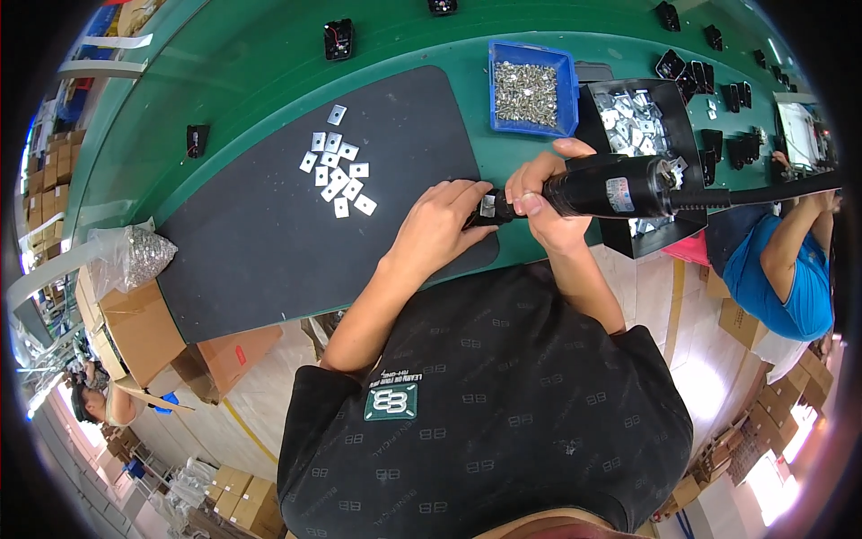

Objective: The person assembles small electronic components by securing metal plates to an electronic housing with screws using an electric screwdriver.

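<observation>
My right hand [549, 202] is wrapped round a black electric screwdriver [603, 187], which lies nearly level with its cable running off to the right. My left hand [437, 220] grips a small black part [476, 216], mostly hidden by the fingers. A bit of silvery metal [488, 206] shows on that part, where the screwdriver's front end meets it. Left of my hands, several silver square plates [339, 176], each with a dark centre hole, lie loosely on a dark mat [256, 225]. Beyond the screwdriver stands a blue bin [571, 90] of small screws [525, 92].
A black bin [620, 235] of metal plates sits behind and under the screwdriver. Black housings [338, 39] are spread over the green bench [404, 40]. A bag of small metal parts [148, 256] rests at the left corner above cardboard boxes [142, 328]. A blue-shirted person [781, 278] works at right.
</observation>
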`<state>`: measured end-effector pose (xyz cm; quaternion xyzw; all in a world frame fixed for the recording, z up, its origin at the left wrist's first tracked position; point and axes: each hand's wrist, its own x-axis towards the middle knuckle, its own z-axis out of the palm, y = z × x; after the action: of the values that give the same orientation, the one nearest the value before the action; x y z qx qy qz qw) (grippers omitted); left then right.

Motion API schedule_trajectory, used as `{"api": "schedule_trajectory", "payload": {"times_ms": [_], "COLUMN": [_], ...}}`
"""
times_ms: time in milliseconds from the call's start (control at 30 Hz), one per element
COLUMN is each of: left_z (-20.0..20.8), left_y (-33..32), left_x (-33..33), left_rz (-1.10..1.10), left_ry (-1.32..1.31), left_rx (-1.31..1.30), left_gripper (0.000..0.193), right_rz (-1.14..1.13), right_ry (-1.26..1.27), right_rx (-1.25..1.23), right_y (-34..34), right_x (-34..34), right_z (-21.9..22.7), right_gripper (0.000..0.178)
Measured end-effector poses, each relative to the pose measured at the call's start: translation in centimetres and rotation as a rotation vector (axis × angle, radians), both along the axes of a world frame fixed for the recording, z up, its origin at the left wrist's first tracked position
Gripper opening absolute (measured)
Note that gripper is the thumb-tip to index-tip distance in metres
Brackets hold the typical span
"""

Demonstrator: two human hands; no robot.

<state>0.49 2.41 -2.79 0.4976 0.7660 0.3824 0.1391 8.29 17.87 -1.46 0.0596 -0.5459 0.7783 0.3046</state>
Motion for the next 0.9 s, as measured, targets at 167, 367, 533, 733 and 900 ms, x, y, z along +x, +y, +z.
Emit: {"api": "schedule_trajectory", "payload": {"times_ms": [167, 367, 533, 733, 900], "left_z": [-0.6, 0.9, 1.4, 2.3, 1.9], "left_y": [-0.3, -0.2, -0.2, -0.4, -1.4], "left_x": [0.3, 0.2, -0.2, -0.2, -2.9], "left_rz": [0.021, 0.002, -0.036, -0.131, -0.123], "left_ry": [-0.012, 0.018, 0.033, 0.157, 0.148], "left_rx": [0.047, 0.111, 0.097, 0.028, -0.03], "left_gripper": [0.051, 0.049, 0.049, 0.048, 0.05], "right_rz": [0.021, 0.078, 0.138, 0.292, 0.602], "right_ry": [0.0, 0.112, 0.136, 0.141, 0.491], "right_rx": [0.069, -0.038, 0.029, -0.21, -0.212], "right_y": [-0.2, -0.1, 0.1, 0.6, 4.8], "right_x": [0.1, 0.4, 0.3, 1.0, 0.6], "right_z": [0.1, 2.1, 2.6, 3.8, 6.7], "right_gripper": [0.062, 0.05, 0.052, 0.057, 0.06]}}
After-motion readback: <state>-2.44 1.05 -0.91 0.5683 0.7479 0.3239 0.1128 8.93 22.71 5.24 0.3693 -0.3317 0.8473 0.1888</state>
